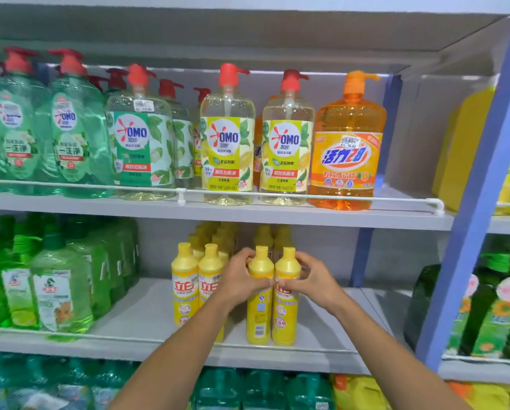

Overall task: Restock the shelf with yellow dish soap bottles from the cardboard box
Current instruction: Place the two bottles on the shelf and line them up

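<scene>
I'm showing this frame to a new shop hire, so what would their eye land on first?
Two hands meet at the front of the middle shelf: the left hand grips the left yellow bottle and the right hand grips the right yellow bottle, both near the caps. Above, at the right end of the upper shelf, an orange pump bottle stands beside pale OMO bottles.

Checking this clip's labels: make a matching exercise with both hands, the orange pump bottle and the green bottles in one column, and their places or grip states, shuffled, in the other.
1. left hand
2. right hand
3. orange pump bottle
4. green bottles

A. on the upper shelf, right end of the row
B. grips the rightmost yellow bottle
C. on the middle shelf, far left
D. grips the yellow bottle with the barcode

Pairs: 1-D, 2-B, 3-A, 4-C
</scene>
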Action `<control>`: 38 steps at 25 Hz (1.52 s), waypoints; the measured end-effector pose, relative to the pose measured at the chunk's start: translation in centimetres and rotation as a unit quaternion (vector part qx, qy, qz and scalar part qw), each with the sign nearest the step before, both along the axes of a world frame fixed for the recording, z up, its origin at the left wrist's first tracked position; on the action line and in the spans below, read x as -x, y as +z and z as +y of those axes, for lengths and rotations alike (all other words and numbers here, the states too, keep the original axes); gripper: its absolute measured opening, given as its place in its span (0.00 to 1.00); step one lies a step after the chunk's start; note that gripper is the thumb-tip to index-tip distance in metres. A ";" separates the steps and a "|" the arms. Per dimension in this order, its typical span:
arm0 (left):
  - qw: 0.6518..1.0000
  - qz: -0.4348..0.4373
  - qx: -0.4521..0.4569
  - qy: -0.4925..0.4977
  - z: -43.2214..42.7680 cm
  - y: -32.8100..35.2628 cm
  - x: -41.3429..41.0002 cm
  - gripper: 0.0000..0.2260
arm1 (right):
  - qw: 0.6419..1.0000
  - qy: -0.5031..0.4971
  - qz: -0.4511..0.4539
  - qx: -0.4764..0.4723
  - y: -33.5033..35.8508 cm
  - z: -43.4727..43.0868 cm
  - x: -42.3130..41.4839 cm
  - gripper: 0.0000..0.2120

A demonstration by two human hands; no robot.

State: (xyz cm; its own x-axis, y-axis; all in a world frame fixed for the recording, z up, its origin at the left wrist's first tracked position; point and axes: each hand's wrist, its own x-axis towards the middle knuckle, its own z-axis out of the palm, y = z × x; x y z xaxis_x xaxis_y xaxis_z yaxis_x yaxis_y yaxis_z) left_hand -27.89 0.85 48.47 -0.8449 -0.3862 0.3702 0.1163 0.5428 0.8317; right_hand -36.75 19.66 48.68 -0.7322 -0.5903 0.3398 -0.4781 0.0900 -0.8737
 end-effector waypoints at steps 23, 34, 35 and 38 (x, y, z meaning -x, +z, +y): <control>0.994 0.036 -0.105 -0.016 1.9 -6.8 -2.8 0.27 | 0.985 -0.122 -0.058 0.111 -7.8 -1.1 -3.0 0.26; 0.996 0.009 -0.087 -0.033 1.0 -7.3 -3.6 0.25 | 0.986 -0.137 -0.041 0.085 -7.8 -1.0 -3.3 0.26; 0.996 0.019 -0.086 -0.018 1.5 -7.2 -3.7 0.26 | 0.986 -0.139 -0.039 0.084 -7.7 -1.0 -3.4 0.26; 0.996 0.025 -0.087 0.009 1.8 -7.5 -3.3 0.25 | 0.986 -0.142 -0.040 0.083 -7.7 -0.9 -3.3 0.27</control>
State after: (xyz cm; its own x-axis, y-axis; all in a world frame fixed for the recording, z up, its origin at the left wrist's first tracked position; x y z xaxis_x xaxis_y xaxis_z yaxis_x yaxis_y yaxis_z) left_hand -24.59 2.65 40.98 -0.8187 -0.4640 0.3384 0.1518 0.3933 0.9068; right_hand -33.47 18.77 40.95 -0.8886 -0.2982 0.3486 -0.3830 0.0637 -0.9216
